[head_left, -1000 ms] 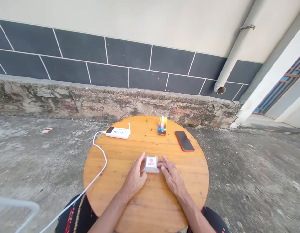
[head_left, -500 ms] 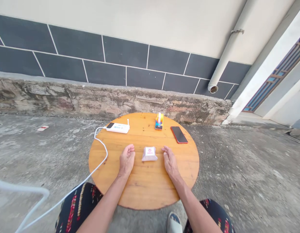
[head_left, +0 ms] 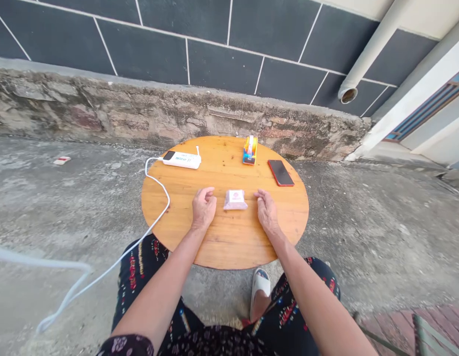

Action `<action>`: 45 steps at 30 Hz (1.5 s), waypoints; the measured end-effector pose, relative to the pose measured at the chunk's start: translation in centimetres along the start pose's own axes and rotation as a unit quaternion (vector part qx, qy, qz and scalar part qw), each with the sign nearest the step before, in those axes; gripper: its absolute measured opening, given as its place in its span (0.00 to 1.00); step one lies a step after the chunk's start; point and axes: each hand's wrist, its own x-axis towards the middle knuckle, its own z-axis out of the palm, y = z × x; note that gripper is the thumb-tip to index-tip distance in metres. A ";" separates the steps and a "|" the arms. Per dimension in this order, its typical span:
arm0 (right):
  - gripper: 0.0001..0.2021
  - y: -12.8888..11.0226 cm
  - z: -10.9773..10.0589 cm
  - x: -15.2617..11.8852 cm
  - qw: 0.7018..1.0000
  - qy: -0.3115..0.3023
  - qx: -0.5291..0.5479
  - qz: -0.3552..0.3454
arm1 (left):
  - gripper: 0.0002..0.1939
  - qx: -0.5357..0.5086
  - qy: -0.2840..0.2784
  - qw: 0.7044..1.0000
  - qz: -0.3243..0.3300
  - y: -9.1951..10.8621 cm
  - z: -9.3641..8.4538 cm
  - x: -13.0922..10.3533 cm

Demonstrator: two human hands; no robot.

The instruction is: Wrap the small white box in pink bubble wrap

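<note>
A small package [head_left: 235,201] wrapped in pinkish see-through plastic, with a white label on top, lies between my hands on a round wooden table [head_left: 222,247]. My left hand [head_left: 204,207] rests on its edge to the left of the package, fingers loosely bent and apart from it, holding nothing. On the other side, my right hand [head_left: 266,210] lies with its fingers stretched forward, also empty and not touching the package.
A white power strip or adapter [head_left: 182,159] with a white cable [head_left: 157,222] sits back left. At the back stands a yellow and blue tape dispenser [head_left: 250,151]; a red-edged phone [head_left: 280,173] lies right. A stone-based wall [head_left: 159,111] rises behind.
The camera has tilted downward, so the table sits higher in view and more of my legs shows. Both hands and the package keep their places on the table.
</note>
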 end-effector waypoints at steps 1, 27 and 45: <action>0.16 0.0 0.0 0.0 1.000 -0.001 -0.004 0.001 | 0.15 0.003 0.001 1.000 0.001 0.1 0.0 0.0; 0.16 -0.3 -0.9 -0.4 0.996 -0.042 0.081 0.018 | 0.14 0.056 -0.049 0.997 0.037 0.9 -0.6 -0.7; 0.18 0.1 -0.9 -0.3 0.992 -0.083 0.076 0.050 | 0.15 0.082 -0.057 0.995 0.028 2.0 -0.5 -0.9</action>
